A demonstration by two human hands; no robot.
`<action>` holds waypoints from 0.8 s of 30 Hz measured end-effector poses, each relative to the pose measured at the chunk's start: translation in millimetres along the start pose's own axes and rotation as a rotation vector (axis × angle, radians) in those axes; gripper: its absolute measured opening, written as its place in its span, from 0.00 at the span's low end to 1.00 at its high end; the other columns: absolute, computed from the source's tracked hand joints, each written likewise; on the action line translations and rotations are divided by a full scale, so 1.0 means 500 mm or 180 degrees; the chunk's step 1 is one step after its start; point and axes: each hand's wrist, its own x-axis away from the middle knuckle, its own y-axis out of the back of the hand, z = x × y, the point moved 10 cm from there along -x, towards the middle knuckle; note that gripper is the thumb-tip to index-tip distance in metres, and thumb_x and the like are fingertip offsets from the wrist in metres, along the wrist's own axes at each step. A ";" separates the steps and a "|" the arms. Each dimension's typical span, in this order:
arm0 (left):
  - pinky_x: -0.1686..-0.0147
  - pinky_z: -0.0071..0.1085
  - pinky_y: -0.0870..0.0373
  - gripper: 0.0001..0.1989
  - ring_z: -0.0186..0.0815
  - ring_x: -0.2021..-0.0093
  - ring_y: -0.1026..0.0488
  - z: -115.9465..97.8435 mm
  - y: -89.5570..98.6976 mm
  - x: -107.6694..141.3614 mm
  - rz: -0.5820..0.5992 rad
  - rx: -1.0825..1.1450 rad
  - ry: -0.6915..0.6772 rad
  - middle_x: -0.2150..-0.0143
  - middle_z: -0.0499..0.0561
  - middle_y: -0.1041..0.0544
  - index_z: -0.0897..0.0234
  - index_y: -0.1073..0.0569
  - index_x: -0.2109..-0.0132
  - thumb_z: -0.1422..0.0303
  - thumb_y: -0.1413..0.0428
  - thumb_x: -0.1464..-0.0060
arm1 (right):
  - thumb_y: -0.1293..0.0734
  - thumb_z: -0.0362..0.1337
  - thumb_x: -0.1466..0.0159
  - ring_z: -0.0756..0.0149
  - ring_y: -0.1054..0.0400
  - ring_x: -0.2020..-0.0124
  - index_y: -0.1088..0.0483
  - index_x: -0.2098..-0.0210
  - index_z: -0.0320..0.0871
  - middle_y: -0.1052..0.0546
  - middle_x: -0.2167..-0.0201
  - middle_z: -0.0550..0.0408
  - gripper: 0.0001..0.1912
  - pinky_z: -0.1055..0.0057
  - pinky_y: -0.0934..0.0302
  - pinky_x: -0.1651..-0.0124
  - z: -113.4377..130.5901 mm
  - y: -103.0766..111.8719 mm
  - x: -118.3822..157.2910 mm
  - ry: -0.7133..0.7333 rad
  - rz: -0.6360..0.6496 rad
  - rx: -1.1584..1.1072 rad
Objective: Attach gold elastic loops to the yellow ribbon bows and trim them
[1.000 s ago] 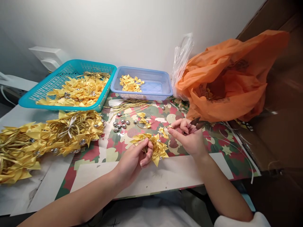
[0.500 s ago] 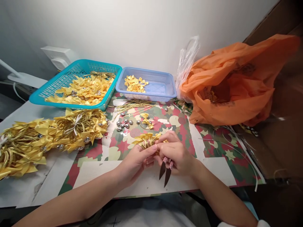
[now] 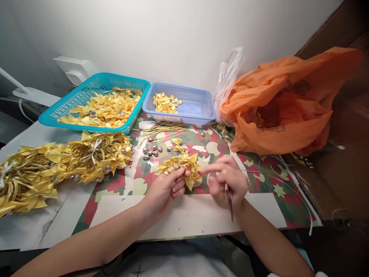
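Note:
My left hand [image 3: 168, 188] is closed on a bunch of yellow ribbon bows with gold cords [image 3: 192, 167], above the near middle of the table. To its right, my right hand [image 3: 229, 182] stands apart from the bunch, index finger stretched towards it. A small pair of scissors [image 3: 230, 204] is held in the curled fingers of my right hand, its dark blades hanging down; the handles are mostly hidden. Just beyond the bunch lie a single bow on a gold cord ring [image 3: 178, 145] and several silver bells [image 3: 150, 152].
Gold cords [image 3: 164, 130] lie before a blue basket [image 3: 201, 120] holding small bows. A teal basket [image 3: 54, 122] of yellow bows stands left, with large tied bunches [image 3: 66, 161] in front. An open orange bag [image 3: 276, 142] and a clear plastic bag [image 3: 227, 80] stand right.
My right hand has drawn away to the right from the bunch, carrying the scissors. More of the bunch now shows in my left hand, which stays nearly in place.

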 end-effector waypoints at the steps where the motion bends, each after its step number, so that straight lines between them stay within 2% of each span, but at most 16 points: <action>1: 0.83 0.20 0.52 0.13 0.22 0.81 0.54 0.000 -0.004 0.000 0.0061 0.0010 0.0016 0.77 0.42 0.38 0.70 0.25 0.69 0.63 0.34 0.52 | 0.36 0.28 0.41 0.61 0.30 0.70 0.49 0.79 0.47 0.20 0.74 0.57 0.18 0.61 0.39 0.65 -0.037 0.002 0.002 -0.0432 -0.0114 -0.0014; 3: 0.83 0.21 0.52 0.14 0.22 0.81 0.55 0.007 -0.014 0.002 0.0239 -0.0015 0.0109 0.80 0.40 0.41 0.69 0.25 0.70 0.61 0.34 0.51 | 0.35 0.31 0.39 0.61 0.27 0.65 0.47 0.78 0.48 0.20 0.70 0.54 0.17 0.63 0.37 0.64 -0.117 -0.016 0.018 -0.1303 -0.0143 -0.0131; 5: 0.82 0.21 0.52 0.16 0.23 0.81 0.56 0.017 -0.024 0.005 0.0421 -0.0052 0.0217 0.81 0.39 0.43 0.68 0.26 0.72 0.59 0.34 0.52 | 0.33 0.36 0.40 0.60 0.26 0.59 0.41 0.76 0.47 0.19 0.60 0.50 0.12 0.63 0.34 0.60 -0.183 -0.057 0.043 -0.1980 0.0007 -0.0463; 8: 0.81 0.22 0.52 0.19 0.23 0.82 0.57 0.029 -0.032 0.009 0.0585 -0.0141 0.0316 0.82 0.39 0.44 0.66 0.29 0.74 0.56 0.35 0.50 | 0.34 0.44 0.37 0.59 0.25 0.53 0.30 0.67 0.46 0.20 0.53 0.50 0.09 0.63 0.32 0.52 -0.237 -0.115 0.068 -0.2512 0.0192 -0.1016; 11: 0.81 0.23 0.52 0.21 0.25 0.81 0.58 0.037 -0.034 0.011 0.0675 -0.0291 0.0382 0.84 0.39 0.47 0.64 0.32 0.75 0.53 0.40 0.45 | 0.39 0.52 0.34 0.57 0.27 0.46 0.24 0.63 0.45 0.20 0.52 0.49 0.19 0.61 0.34 0.43 -0.246 -0.148 0.074 -0.2658 0.0363 -0.1214; 14: 0.80 0.23 0.52 0.22 0.26 0.81 0.58 0.038 -0.035 0.011 0.0739 -0.0384 0.0395 0.85 0.39 0.49 0.63 0.33 0.76 0.52 0.42 0.43 | 0.37 0.58 0.37 0.54 0.29 0.42 0.22 0.64 0.45 0.23 0.46 0.48 0.24 0.62 0.31 0.45 -0.241 -0.169 0.074 -0.2714 0.0502 -0.1402; 16: 0.80 0.23 0.52 0.22 0.26 0.81 0.58 0.038 -0.034 0.011 0.0743 -0.0398 0.0397 0.85 0.39 0.49 0.63 0.34 0.76 0.52 0.42 0.43 | 0.35 0.59 0.39 0.54 0.27 0.45 0.22 0.59 0.45 0.23 0.46 0.48 0.25 0.61 0.28 0.48 -0.241 -0.177 0.075 -0.2775 0.0514 -0.1565; 19: 0.80 0.23 0.51 0.21 0.26 0.81 0.58 0.038 -0.032 0.011 0.0703 -0.0335 0.0422 0.84 0.39 0.47 0.64 0.33 0.75 0.53 0.42 0.43 | 0.34 0.57 0.39 0.55 0.25 0.49 0.22 0.55 0.45 0.20 0.51 0.49 0.25 0.59 0.29 0.47 -0.245 -0.162 0.072 -0.2805 0.0371 -0.1573; 24: 0.80 0.22 0.49 0.18 0.24 0.82 0.56 0.033 -0.022 0.008 0.0526 -0.0150 0.0428 0.80 0.40 0.42 0.65 0.32 0.74 0.56 0.40 0.44 | 0.38 0.55 0.35 0.53 0.28 0.44 0.22 0.53 0.47 0.21 0.47 0.51 0.23 0.61 0.28 0.53 -0.247 -0.103 0.062 -0.2767 0.0153 -0.1406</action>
